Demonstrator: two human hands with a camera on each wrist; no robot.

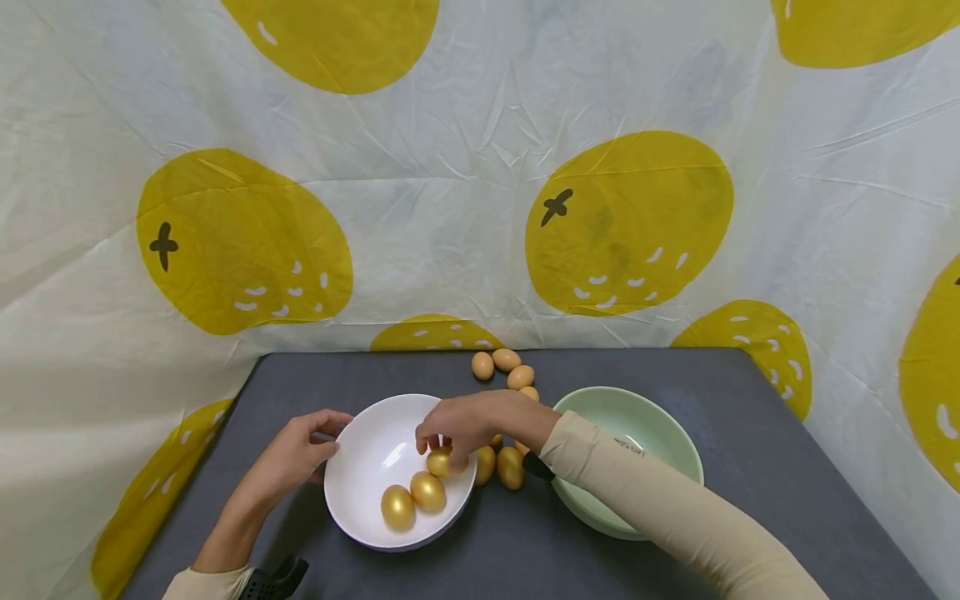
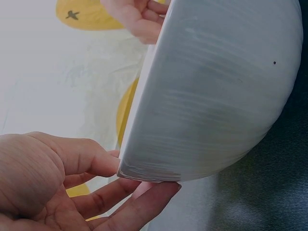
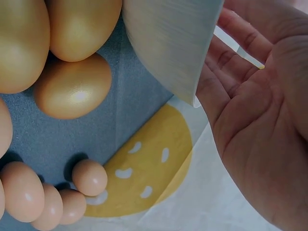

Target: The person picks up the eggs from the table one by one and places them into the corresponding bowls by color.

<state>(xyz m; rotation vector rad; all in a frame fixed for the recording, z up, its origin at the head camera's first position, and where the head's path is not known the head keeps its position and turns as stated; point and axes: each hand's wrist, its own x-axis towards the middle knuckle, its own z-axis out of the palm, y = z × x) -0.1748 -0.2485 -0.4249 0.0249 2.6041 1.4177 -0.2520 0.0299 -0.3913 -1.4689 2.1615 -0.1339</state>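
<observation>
A white bowl point(image 1: 363, 500) stands left of centre on the dark table, with gold eggs point(image 1: 397, 508) inside. My left hand point(image 1: 296, 454) holds its left rim; in the left wrist view, thumb and fingers meet the bowl's edge and outer wall point(image 2: 207, 106). Reaching over the right rim, my right hand point(image 1: 468, 427) grips a gold egg point(image 1: 440, 462) inside the bowl, thumb on the near side. The bowl wall hides these fingertips in the right wrist view. More gold eggs point(image 1: 511, 468) lie on the table just right of the bowl, partly beneath my right wrist.
A light green bowl point(image 1: 600, 400) stands to the right, partly covered by my right sleeve point(image 1: 660, 500). Several brown eggs point(image 1: 507, 360) trail from the table's far edge toward the gap between the bowls. Behind the table point(image 1: 787, 500) hangs a fruit-printed cloth point(image 1: 450, 225).
</observation>
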